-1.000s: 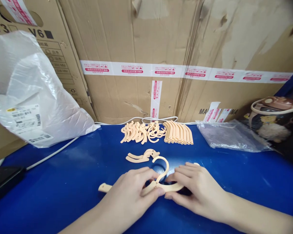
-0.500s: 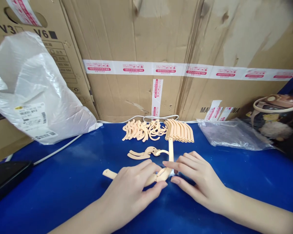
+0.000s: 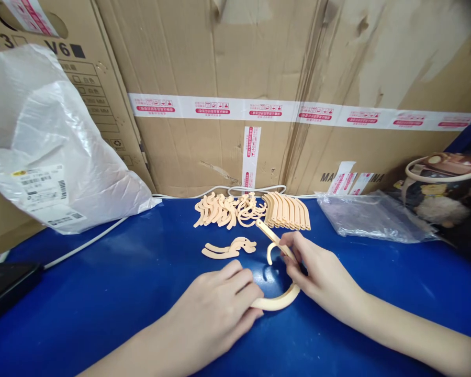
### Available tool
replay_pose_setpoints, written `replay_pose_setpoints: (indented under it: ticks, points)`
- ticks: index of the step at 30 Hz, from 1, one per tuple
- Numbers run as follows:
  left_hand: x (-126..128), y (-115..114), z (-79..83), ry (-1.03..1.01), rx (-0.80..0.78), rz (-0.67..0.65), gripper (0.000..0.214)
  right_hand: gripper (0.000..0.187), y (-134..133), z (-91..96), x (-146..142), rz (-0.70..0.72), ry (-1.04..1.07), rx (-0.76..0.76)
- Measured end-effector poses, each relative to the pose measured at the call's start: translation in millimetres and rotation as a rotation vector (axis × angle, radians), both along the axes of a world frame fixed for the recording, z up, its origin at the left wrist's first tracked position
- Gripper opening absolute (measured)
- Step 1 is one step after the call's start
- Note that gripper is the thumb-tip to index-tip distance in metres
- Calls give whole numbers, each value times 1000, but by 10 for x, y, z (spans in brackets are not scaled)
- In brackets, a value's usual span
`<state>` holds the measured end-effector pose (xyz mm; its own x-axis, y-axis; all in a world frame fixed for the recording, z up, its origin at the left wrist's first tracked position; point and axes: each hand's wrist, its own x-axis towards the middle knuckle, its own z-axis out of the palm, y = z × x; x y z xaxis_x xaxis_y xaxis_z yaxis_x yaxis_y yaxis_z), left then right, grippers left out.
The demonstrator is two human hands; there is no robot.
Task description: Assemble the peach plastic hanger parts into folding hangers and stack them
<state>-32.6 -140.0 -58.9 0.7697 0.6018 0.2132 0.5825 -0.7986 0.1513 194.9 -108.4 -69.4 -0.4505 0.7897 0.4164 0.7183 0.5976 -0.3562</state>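
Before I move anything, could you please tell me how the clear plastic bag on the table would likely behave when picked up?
The clear plastic bag would probably be floppy, as its film is wrinkled. It is likely light, since it looks thin and lies nearly flat on the blue table. Its shiny surface may make it slippery.

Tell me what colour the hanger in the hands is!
The hanger is pale cream; it shows in the head view, the only one.

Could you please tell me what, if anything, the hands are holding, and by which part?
A cream hanger: the left hand grips its nearer curved arm, and the right hand pinches its other arm near the hook.
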Motion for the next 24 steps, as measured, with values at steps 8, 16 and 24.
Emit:
replay_pose_setpoints:
  ticks: [8, 16, 24]
  points:
    - [-129, 220, -71, -76, -123, 218, 59, 31, 123, -10, 85, -60, -387, 225]
    - [-173, 220, 34, -44, -92, 259, 35, 21, 133, 53, 84, 11, -440, 304]
    - [-246, 324, -60, -3, -37, 227, 62, 23, -162, 74, -70, 368, -429, 218]
